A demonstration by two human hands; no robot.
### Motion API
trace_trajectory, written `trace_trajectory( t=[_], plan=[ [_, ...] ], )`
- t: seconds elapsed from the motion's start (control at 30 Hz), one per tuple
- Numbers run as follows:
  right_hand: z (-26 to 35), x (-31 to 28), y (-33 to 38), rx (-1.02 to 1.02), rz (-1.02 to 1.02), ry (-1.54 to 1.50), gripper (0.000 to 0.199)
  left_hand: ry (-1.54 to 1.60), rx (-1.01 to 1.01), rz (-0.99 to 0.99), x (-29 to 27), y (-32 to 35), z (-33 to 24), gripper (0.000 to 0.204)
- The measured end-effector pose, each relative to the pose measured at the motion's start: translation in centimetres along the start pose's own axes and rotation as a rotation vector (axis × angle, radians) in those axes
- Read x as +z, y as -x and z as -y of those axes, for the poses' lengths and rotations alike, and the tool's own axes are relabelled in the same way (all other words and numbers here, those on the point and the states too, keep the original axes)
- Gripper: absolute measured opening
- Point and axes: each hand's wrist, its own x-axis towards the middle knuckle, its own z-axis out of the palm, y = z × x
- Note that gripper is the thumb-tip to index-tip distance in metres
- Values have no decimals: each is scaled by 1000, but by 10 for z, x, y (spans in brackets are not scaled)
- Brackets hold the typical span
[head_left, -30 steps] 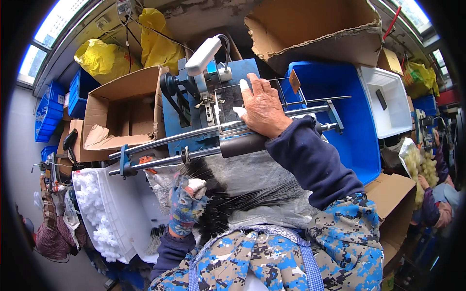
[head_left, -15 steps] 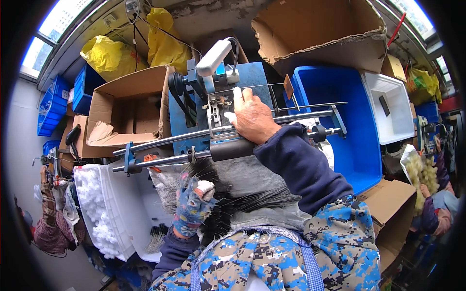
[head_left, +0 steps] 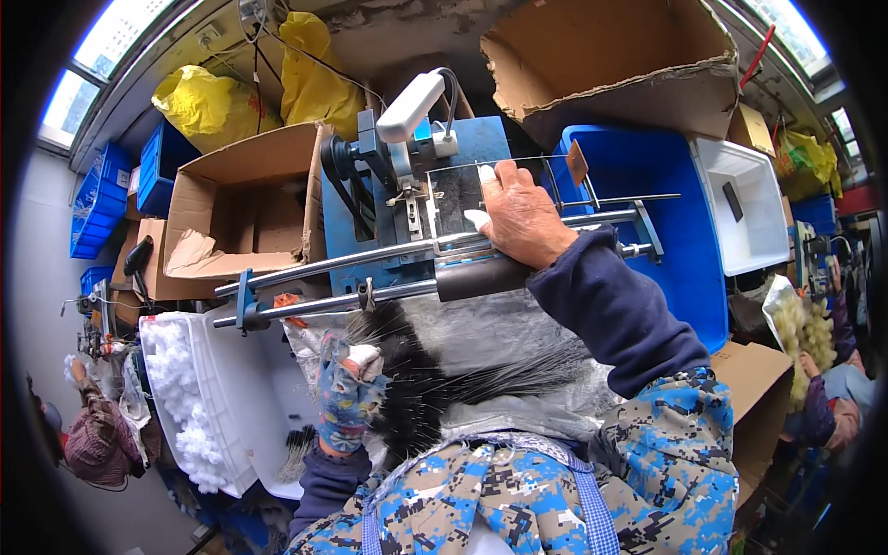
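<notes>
A bench machine with a blue base [head_left: 481, 139] stands in front of me. My right hand [head_left: 525, 217], white wraps on thumb and a finger, grips its sliding carriage [head_left: 453, 208], palm near a black cylinder [head_left: 481, 276] on the steel rails [head_left: 324, 268]. My left hand [head_left: 351, 379], in a patterned fingerless covering, is closed beside a heap of black bristles [head_left: 407, 370]; what its fingers hold is hidden. Long thin dark strands [head_left: 518, 372] spread right from the heap over a grey cloth [head_left: 499, 324].
At left stand a white bin [head_left: 222, 398] with fluffy white pieces [head_left: 180, 388] and an open cardboard box [head_left: 240, 203]. A blue bin [head_left: 684, 259] and a white tub [head_left: 740, 203] are at right. Other people [head_left: 102, 435] work at both sides.
My right hand and the carriage have slid right along the rails, with the black cylinder and the brown end plate. My left hand has shifted slightly left, away from the bristle heap.
</notes>
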Motion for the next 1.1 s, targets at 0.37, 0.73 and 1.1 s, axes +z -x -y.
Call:
trace_trajectory(
  t=[0.37,0.73,1.1],
  plan=[
    [-33,-18,-23,-121,-8,430,12,85,-22,8,-4,-9,-27,30],
    [28,-65,111,-409,13,-226,35,350,-204,-89,6,14,-9,22],
    [52,-81,68,-298,-257,-1891,20,-114,59,131,5,-1,-9,25]
  ],
)
